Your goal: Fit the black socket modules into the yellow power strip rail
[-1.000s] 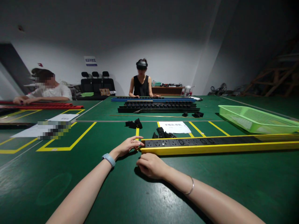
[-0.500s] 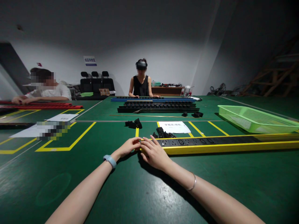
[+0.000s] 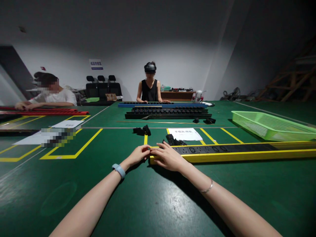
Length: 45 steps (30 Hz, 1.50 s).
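A long yellow rail (image 3: 247,153) lies across the table, with a black strip of socket modules (image 3: 207,149) set in its channel. At the rail's left end, my left hand (image 3: 138,155) has its thumb and fingertips pinched together; whatever they hold is hidden. My right hand (image 3: 169,156) rests over the same end of the rail, fingers stretched out to the left across its top and slightly apart. Just behind it are loose black modules (image 3: 172,139) beside a printed paper sheet (image 3: 185,134). More black modules (image 3: 142,130) lie beyond my left hand.
A light green basket (image 3: 269,126) stands at the right. Blue rails (image 3: 163,105) and black rails (image 3: 168,113) lie farther back, before a person in black (image 3: 149,89). At left, another person (image 3: 61,97) leans over red rails (image 3: 49,111).
My right hand has shifted right and flattened along the rail, uncovering its yellow left end. My left hand stays pinched at that end, slightly farther right. The view has moved a little.
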Each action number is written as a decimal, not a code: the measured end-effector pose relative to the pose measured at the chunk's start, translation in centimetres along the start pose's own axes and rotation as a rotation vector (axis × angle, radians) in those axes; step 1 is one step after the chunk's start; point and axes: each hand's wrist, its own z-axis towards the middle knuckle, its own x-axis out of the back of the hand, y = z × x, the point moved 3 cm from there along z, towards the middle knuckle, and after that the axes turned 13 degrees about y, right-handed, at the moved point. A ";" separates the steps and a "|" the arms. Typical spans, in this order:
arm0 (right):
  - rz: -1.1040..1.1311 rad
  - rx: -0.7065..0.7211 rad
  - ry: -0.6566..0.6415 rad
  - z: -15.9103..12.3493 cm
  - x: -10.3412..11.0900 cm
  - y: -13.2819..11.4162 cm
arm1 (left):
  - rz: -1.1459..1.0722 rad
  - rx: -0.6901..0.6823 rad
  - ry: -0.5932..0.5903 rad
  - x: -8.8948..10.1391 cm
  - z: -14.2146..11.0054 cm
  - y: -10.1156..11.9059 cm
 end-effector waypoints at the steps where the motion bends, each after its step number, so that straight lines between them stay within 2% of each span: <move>1: -0.004 -0.004 -0.001 0.0 0.0 0.0 | -0.001 -0.001 -0.001 0.0 0.0 0.0; 12: -0.106 -0.011 0.034 0.2 -0.5 -0.6 | 0.022 0.006 0.005 0.1 0.0 0.2; 20: -0.206 -0.076 0.062 0.7 -1.0 -1.4 | 0.013 0.012 0.010 0.0 0.0 0.0; 38: -0.225 -0.074 0.130 0.6 -1.8 -1.1 | -0.025 0.026 0.022 -0.1 -0.3 0.4; 45: -0.149 -0.039 0.229 0.8 -1.3 -1.3 | -0.030 0.014 0.022 -0.1 -0.1 0.1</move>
